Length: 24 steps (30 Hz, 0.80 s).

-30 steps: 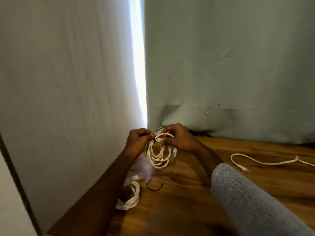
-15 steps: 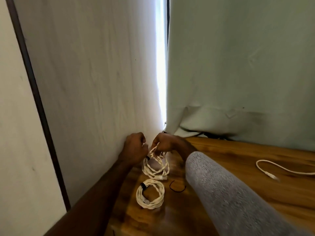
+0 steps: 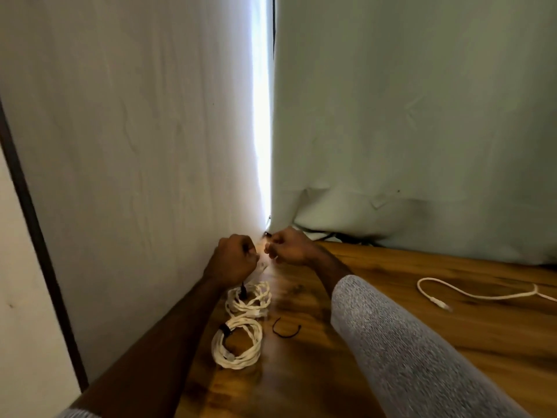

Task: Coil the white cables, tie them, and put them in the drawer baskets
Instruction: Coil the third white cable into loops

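Two coiled white cables lie on the wooden table (image 3: 422,342) at lower centre of the frame; the upper coil (image 3: 249,299) sits just beside the nearer coil (image 3: 238,345), each with a black tie at its upper left (the upper coil's tie sits right below the left wrist); coils close together, contact between them not clear. A loose black tie (image 3: 286,329) lies on the wood just right of the nearer coil, apart from it. A third white cable (image 3: 476,295), uncoiled, trails across the table at right of frame, well apart from the coils, its plug end towards the centre.

Left hand (image 3: 233,260) and right hand (image 3: 286,247) are raised above the upper coil, near each other at centre frame; both have fingers curled in; a small dark bit shows at the right hand's fingertips, but what either hand pinches is too blurred to tell. Right forearm in a grey sleeve (image 3: 401,351).

Pale curtains (image 3: 407,131) hang behind the table; a bright gap of light between them.
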Each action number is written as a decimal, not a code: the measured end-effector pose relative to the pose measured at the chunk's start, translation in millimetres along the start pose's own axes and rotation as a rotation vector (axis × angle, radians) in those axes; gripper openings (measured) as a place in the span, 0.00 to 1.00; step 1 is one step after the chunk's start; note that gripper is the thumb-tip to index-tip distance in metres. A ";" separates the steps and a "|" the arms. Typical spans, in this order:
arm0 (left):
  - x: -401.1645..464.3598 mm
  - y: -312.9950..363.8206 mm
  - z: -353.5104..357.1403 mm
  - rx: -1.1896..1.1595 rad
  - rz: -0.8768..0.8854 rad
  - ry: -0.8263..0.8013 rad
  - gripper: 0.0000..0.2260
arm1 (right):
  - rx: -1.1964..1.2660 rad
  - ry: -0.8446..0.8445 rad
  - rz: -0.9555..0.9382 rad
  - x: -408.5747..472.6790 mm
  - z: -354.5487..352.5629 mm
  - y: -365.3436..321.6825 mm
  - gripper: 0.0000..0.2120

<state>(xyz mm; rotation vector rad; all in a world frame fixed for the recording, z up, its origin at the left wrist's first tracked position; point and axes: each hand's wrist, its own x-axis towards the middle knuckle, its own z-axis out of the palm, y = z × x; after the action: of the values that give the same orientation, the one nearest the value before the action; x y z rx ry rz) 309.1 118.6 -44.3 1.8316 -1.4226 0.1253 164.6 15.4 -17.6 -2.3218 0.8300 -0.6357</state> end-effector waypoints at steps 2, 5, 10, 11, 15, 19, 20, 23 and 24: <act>3.6 16.5 8.6 -0.014 0.012 -0.006 0.10 | -0.030 0.049 -0.012 -13.4 -12.6 10.8 0.07; 3.8 52.9 25.1 -0.001 0.042 0.009 0.10 | -0.032 0.113 0.002 -40.0 -32.7 35.0 0.09; -3.3 121.4 61.5 0.020 0.091 0.095 0.05 | -0.080 0.235 0.049 -103.2 -78.3 82.1 0.12; -4.5 133.0 72.3 -0.040 0.113 0.059 0.07 | -0.101 0.259 0.061 -115.7 -87.6 93.2 0.12; -18.1 179.8 127.4 -0.211 0.173 -0.139 0.11 | -0.188 0.384 0.160 -168.5 -128.1 140.7 0.07; -47.8 222.1 186.2 -0.419 0.136 -0.229 0.07 | -0.222 0.538 0.222 -219.3 -152.4 174.8 0.06; -54.1 229.1 201.8 -0.451 0.113 -0.249 0.06 | -0.222 0.581 0.234 -230.1 -153.2 183.4 0.06; -63.7 239.0 237.8 -0.512 0.066 -0.266 0.04 | -0.225 0.626 0.286 -246.2 -149.7 205.0 0.05; -63.6 240.8 243.2 -0.519 0.056 -0.257 0.04 | -0.222 0.607 0.288 -245.3 -149.4 209.3 0.05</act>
<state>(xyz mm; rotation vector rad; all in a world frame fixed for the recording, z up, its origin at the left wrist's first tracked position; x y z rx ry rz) -10.7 1.8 -116.9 1.4106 -1.5063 -0.4294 -179.0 -3.8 -106.3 -2.1452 1.5428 -1.1912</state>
